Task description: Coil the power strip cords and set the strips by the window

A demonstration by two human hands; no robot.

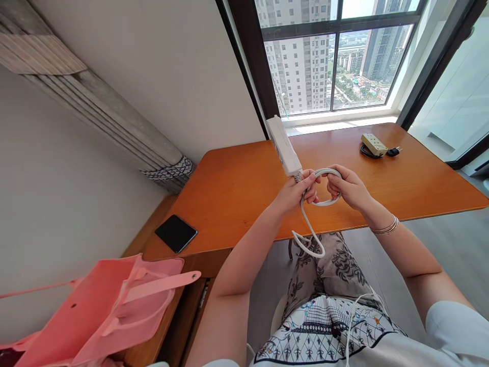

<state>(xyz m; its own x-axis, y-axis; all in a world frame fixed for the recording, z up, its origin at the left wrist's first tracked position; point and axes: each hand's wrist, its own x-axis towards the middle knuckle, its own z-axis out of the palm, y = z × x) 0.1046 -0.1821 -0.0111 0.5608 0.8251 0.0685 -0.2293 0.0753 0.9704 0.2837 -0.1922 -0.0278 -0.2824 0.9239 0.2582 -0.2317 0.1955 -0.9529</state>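
A long white power strip [284, 148] points up and to the left above the wooden table, its corded end at my left hand [302, 191]. The fingers of my left hand are wrapped round the white cord [314, 238] just below the strip. On the right side of the cord's loop, my right hand [347, 187] is closed on the coil. The loop is round and lies between both hands. From my left hand, more of the cord hangs below the table edge over my lap.
A beige power strip [374, 145] with a black cord and plug lies at the table's [229, 199] back right. A black phone [176, 233] rests at the left corner. A pink bag [114, 306] is at lower left. Behind the table is a window [334, 66].
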